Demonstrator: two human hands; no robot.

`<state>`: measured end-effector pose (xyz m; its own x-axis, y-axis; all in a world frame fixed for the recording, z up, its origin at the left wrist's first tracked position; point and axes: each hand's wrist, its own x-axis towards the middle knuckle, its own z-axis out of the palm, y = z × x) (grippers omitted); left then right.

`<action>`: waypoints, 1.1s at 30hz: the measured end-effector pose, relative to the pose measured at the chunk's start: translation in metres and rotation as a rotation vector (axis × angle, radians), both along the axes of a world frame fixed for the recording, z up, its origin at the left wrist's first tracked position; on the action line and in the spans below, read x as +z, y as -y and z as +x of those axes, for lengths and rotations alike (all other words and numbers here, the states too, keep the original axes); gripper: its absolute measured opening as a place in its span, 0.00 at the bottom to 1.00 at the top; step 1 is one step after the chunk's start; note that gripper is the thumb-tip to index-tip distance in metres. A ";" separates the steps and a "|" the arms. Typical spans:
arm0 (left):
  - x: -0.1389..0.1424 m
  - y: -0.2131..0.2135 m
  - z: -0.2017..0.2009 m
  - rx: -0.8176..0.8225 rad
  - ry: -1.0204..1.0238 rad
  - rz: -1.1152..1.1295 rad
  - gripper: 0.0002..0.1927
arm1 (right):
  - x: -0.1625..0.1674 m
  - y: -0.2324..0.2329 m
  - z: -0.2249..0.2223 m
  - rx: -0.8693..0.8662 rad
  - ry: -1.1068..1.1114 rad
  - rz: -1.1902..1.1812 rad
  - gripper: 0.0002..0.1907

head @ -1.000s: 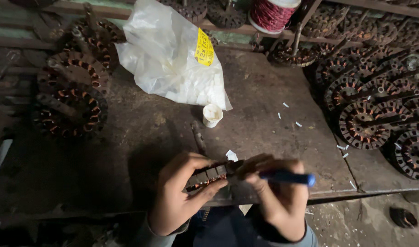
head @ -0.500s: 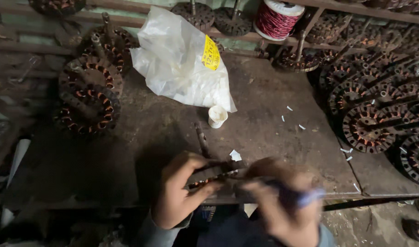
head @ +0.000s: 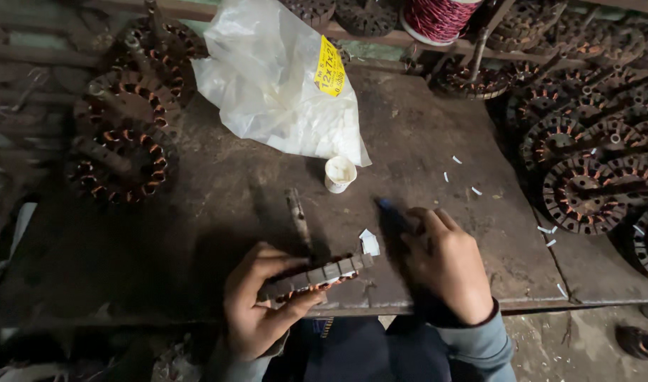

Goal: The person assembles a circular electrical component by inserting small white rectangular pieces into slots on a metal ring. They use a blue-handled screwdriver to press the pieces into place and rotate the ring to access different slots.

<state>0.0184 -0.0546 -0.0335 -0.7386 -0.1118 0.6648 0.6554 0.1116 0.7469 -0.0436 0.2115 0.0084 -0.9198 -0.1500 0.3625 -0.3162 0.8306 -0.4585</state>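
- A dark, ring-shaped metal stator core with copper-coloured windings [head: 317,277] is gripped edge-on by the left hand [head: 260,304], thumb on top and fingers curled beneath; it is held at the near edge of the worn, dark metal workbench [head: 423,134].
- A blue pen-like tool [head: 391,210] is clasped by the right hand [head: 448,262], which is closed around it and rests on the bench just right of the core; only the blue tip is seen past the fingers.
- The two hands are kept apart, with a small white paper scrap [head: 370,242] lying on the bench between them.
- A slim, dark metal rod [head: 297,216] is laid on the bench just behind the held core.
- A small white cup [head: 339,173] is set farther back, touching the lower edge of a crumpled translucent plastic bag with a yellow label [head: 281,85].
- Smaller white paper slivers [head: 472,189] are scattered to the right of the cup.
- Stacks of wound stators on spindles [head: 125,134] are seen at the left of the bench.
- Many more flat wound stators [head: 586,191] are piled at the right.
- A spool of red wire [head: 437,18] is placed at the back edge.
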 end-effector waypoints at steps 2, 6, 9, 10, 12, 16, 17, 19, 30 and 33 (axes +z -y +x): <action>-0.003 0.000 0.001 0.029 -0.001 0.009 0.21 | 0.008 0.006 0.003 0.072 -0.078 0.082 0.20; -0.008 0.000 0.002 0.091 0.004 0.026 0.20 | 0.019 0.021 0.005 0.239 -0.042 0.139 0.19; -0.011 0.001 0.002 0.090 0.045 0.052 0.19 | 0.018 0.029 0.001 0.296 0.017 0.155 0.15; -0.012 0.001 0.002 0.085 0.061 0.064 0.18 | 0.017 0.030 -0.001 0.326 0.007 0.172 0.15; -0.013 0.001 0.001 0.053 0.114 0.099 0.19 | 0.015 0.027 -0.005 0.350 0.095 0.033 0.16; -0.014 0.000 0.000 0.077 0.046 0.066 0.19 | 0.012 0.016 -0.007 0.330 0.252 -0.146 0.13; -0.014 -0.001 0.000 0.079 0.033 0.064 0.19 | 0.011 0.014 -0.007 0.312 0.243 -0.178 0.11; -0.014 -0.001 0.000 0.081 0.008 0.056 0.19 | 0.007 0.008 -0.008 0.274 0.224 -0.244 0.09; -0.014 -0.001 -0.003 0.046 0.002 0.041 0.20 | -0.001 -0.006 -0.006 0.199 0.330 -0.436 0.11; -0.015 -0.001 -0.003 0.041 -0.011 0.034 0.20 | -0.002 -0.007 -0.002 0.184 0.325 -0.495 0.12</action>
<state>0.0151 -0.0538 -0.0480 -0.7255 -0.1646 0.6682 0.6591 0.1132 0.7435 -0.0458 0.2186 0.0059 -0.9700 -0.2023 0.1349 -0.2131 0.4400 -0.8723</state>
